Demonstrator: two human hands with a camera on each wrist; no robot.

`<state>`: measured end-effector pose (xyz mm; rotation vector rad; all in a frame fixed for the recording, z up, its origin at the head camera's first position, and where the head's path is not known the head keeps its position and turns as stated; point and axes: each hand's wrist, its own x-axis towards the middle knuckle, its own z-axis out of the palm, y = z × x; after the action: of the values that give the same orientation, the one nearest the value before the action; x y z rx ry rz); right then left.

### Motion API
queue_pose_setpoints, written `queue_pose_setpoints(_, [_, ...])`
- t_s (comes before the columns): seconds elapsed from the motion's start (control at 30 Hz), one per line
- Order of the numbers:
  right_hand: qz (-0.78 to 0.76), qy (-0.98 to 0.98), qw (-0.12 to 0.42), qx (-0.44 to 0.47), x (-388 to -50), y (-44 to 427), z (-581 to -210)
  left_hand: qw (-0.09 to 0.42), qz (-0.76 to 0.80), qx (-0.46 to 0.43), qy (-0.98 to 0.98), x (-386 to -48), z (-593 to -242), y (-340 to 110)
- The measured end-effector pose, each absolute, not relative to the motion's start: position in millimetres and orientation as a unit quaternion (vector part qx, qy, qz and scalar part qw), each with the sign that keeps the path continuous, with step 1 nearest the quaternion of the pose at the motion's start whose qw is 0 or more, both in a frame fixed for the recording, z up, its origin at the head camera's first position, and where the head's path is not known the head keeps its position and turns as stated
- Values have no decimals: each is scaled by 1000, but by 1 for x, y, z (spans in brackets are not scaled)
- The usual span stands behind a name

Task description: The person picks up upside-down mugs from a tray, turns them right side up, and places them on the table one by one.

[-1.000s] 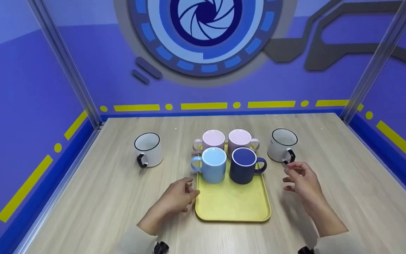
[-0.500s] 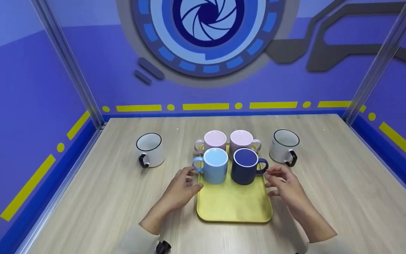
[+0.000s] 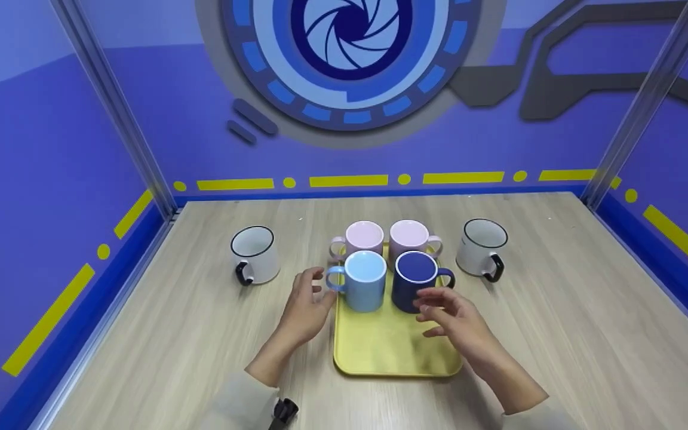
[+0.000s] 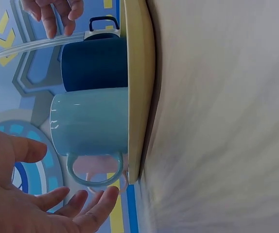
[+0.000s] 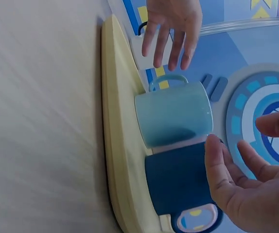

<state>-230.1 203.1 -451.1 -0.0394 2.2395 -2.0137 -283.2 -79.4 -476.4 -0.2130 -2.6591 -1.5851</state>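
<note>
From the left, we see a white mug (image 3: 261,263) upright on the tabletop (image 3: 200,358), then the left hand (image 3: 303,310), its fingers loosely bent and gripping nothing, just beside the handle of the light blue mug (image 3: 365,289). That mug stands on the yellow tray (image 3: 380,346) with the navy mug (image 3: 407,283) to its right and two pink mugs (image 3: 365,233) behind them. We find the right hand (image 3: 457,322) before the navy mug, fingers parted around nothing, though we cannot tell whether they touch it, and another white mug (image 3: 476,254) beyond, upright on the tabletop.
</note>
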Motion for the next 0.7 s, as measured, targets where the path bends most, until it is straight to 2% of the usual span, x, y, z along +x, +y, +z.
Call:
queue_pose_setpoints(0.33, [-657, 741, 118, -70, -236, 180, -462, -5, -520, -68, -852, -293, -477, -72])
queue_pose_setpoints(0.7, [-643, 752, 124, -78, -243, 169, -471, -12, -522, -56, -851, -298, -478, -66])
